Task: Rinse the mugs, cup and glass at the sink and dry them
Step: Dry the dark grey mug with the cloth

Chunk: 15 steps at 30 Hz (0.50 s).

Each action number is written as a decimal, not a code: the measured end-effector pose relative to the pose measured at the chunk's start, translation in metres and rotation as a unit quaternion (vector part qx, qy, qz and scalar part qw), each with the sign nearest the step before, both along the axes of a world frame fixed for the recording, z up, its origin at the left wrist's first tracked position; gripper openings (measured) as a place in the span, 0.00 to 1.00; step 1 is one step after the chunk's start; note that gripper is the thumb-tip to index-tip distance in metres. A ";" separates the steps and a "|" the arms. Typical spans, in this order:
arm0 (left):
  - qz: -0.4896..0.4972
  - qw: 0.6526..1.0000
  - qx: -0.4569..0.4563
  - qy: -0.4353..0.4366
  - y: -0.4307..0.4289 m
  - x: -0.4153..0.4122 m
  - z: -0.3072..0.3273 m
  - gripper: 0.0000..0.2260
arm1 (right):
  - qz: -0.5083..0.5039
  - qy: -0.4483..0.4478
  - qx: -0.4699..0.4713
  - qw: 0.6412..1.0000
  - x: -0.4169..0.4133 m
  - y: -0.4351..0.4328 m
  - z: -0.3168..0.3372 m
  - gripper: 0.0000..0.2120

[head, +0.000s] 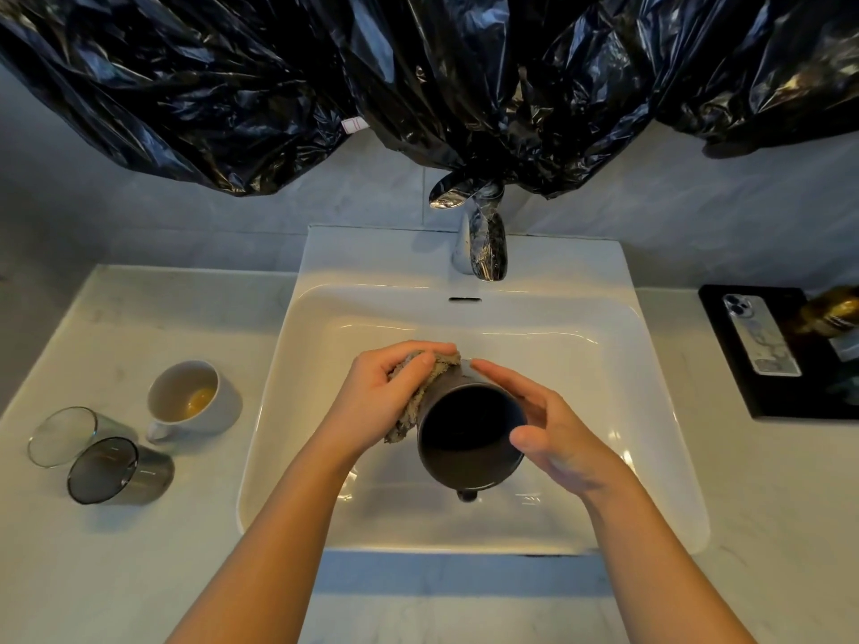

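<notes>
1. Your left hand's fingers were curled round a beige cloth, pressing it against the dark mug's side at 9 o'clock of its mouth.
2. Your right hand's fingers lay straight along the mug's side at 3 o'clock, with the thumb by the rim and nothing clenched.
3. The mug hung over the white sink, tilted with its mouth towards you and its handle pointing to 6 o'clock. Its inside was too dark to tell any contents.
4. On the counter at 9 o'clock of the sink stood a white cup with yellowish residue. A clear glass and a smoky glass sat just beside each other.
5. The mug looked plain, matte and dark grey.
6. A small white tag on the black plastic sheeting bore red marks too small to read.
</notes>
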<state>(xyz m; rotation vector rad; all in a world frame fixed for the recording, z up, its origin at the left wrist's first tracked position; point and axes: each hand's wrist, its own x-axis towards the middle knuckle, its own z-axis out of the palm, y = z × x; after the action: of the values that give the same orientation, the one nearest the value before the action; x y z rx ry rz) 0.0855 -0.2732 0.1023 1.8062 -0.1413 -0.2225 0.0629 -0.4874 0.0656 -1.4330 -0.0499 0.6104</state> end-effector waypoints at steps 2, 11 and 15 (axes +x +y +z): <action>-0.030 0.999 -0.005 -0.019 0.000 -0.004 0.001 0.13 | -0.002 0.005 -0.012 1.000 0.002 -0.003 0.001 0.50; -0.041 0.998 0.044 0.024 -0.001 0.002 0.001 0.10 | 0.005 0.009 -0.013 1.000 0.003 -0.005 0.003 0.52; -0.085 0.991 -0.001 0.106 0.004 -0.008 -0.009 0.25 | 0.003 0.006 -0.033 0.999 0.010 -0.012 0.005 0.52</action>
<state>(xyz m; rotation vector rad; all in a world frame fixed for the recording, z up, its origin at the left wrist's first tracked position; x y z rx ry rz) 0.0774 -0.2688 0.0930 1.7574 -0.1432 -0.5335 0.0731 -0.4993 0.0705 -1.4943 -0.0243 0.6293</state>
